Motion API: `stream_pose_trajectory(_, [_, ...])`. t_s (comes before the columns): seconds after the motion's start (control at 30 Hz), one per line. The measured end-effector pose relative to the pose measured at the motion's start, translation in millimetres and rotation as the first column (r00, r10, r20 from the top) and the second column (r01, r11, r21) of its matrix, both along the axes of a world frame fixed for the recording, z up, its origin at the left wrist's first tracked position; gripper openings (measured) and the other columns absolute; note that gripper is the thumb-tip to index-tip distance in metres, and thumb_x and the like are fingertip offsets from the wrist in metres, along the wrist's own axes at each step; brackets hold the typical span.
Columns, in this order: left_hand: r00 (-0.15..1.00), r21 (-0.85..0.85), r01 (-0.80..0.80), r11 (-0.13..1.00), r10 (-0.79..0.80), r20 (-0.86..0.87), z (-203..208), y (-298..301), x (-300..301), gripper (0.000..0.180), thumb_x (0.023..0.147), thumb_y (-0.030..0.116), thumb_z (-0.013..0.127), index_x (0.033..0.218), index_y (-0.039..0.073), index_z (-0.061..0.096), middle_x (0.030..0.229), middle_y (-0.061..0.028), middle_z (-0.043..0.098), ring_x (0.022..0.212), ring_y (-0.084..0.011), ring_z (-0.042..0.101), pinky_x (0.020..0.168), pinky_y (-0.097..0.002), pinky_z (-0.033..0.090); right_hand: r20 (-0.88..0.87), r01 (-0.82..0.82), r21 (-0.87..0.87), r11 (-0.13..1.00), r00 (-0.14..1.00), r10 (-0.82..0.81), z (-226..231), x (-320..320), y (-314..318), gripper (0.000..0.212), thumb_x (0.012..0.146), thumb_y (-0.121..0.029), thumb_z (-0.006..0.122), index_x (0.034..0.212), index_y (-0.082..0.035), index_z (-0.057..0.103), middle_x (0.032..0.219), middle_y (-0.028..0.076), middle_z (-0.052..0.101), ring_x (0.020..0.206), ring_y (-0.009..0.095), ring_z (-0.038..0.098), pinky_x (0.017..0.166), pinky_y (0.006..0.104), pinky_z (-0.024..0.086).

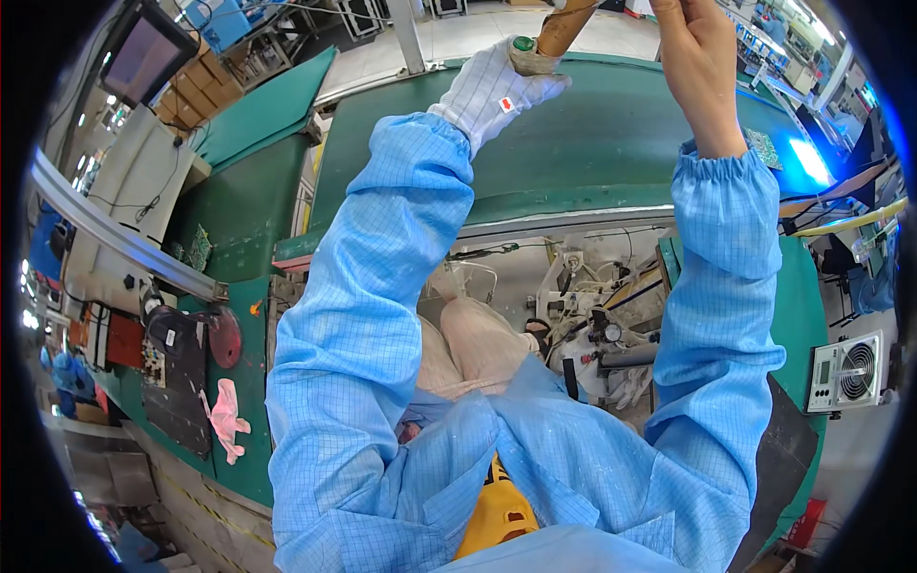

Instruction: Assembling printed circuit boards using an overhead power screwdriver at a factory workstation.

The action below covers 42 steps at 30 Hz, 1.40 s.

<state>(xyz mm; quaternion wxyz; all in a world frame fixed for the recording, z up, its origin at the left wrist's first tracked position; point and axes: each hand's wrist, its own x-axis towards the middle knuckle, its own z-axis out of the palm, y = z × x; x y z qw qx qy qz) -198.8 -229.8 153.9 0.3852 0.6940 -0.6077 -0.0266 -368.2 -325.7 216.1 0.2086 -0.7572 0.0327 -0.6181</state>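
My left hand (pixel 499 88), in a white striped glove, is raised over the far part of the green conveyor belt (pixel 592 143). Its fingers close round a brown, tube-like piece (pixel 565 31) with a beige wrapped band and a green round part at its lower end. The upper end of that piece runs toward the top edge of the picture. My bare right hand (pixel 702 72) is held up to the right of it, apart from the left one. Its fingers look curled, but their tips are cut off by the top edge, so what they hold is hidden.
A pink glove (pixel 227 420) lies on the green bench at left, beside a black mat (pixel 177 401). A monitor (pixel 148 53) hangs at far left. Circuit boards (pixel 762 150) rest at far right, above a fan unit (pixel 845 372). Below the belt stand hoses and a gauge (pixel 611 331).
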Motion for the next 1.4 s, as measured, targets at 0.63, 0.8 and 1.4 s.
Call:
stream_pose_trajectory(0.63, [0.999,0.031,-0.024,0.999,0.022,0.044,0,0,7,0.053,0.076,0.048,0.067,0.101,0.002,0.059,0.091,-0.0144,0.064,0.084,-0.028,0.063,0.08,-0.0365,0.049,0.118,0.038,0.091,0.995,0.992,-0.049,-9,7,27,0.007,0.089,-0.003,0.054,0.083,-0.001,0.051,0.064,-0.005,0.041,0.058,0.001,0.033,0.049,0.0198,0.024])
stream_pose_trajectory(0.8, [0.999,0.001,-0.04,0.999,0.04,0.02,-3,-2,6,0.054,0.076,0.047,0.068,0.102,0.001,0.058,0.092,-0.0141,0.064,0.084,-0.028,0.063,0.081,-0.0359,0.049,0.152,0.001,0.09,0.996,0.988,-0.015,-9,15,23,0.008,0.088,-0.004,0.054,0.082,0.0,0.052,0.064,-0.005,0.042,0.058,0.002,0.033,0.049,0.0198,0.025])
stream_pose_trajectory(1.4, [1.0,-0.033,0.001,0.999,-0.001,0.0,-10,-2,16,0.05,0.076,0.048,0.066,0.092,0.001,0.058,0.077,-0.0122,0.063,0.07,-0.0239,0.062,0.069,-0.0352,0.05,0.015,-0.272,0.303,0.914,0.96,0.28,1,20,16,0.009,0.088,-0.006,0.053,0.079,-0.004,0.052,0.063,-0.008,0.04,0.054,0.0,0.031,0.047,0.018,0.021])
